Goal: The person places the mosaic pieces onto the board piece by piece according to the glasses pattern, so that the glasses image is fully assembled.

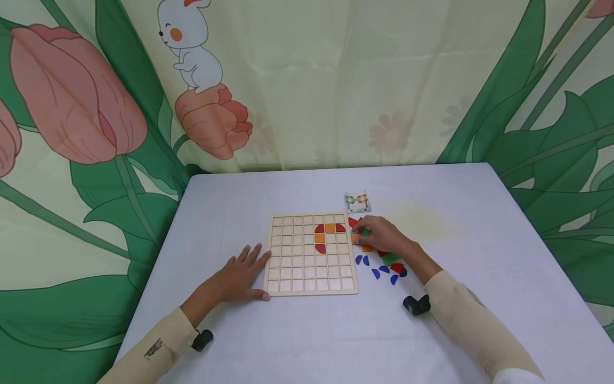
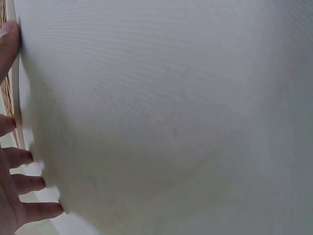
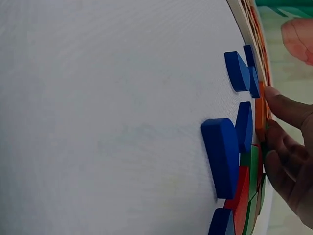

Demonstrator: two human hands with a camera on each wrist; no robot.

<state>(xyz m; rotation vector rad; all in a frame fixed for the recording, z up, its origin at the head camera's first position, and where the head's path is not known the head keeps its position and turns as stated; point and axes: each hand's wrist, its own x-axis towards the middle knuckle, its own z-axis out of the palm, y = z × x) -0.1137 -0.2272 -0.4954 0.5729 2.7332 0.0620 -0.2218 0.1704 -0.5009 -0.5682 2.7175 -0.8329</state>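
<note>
left hand (image 1: 240, 279) spread wide, thumb touching left edge of pale wooden square grid board (image 1: 297, 272); right hand (image 1: 381, 235) curled at flat orange piece (image 3: 259, 120), cannot tell whether pinching.

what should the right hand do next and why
Perhaps the right hand should lift the orange piece beside its thumb and set it on a bare square of the board: that piece lies right at its fingers, and most squares hold nothing.
</note>
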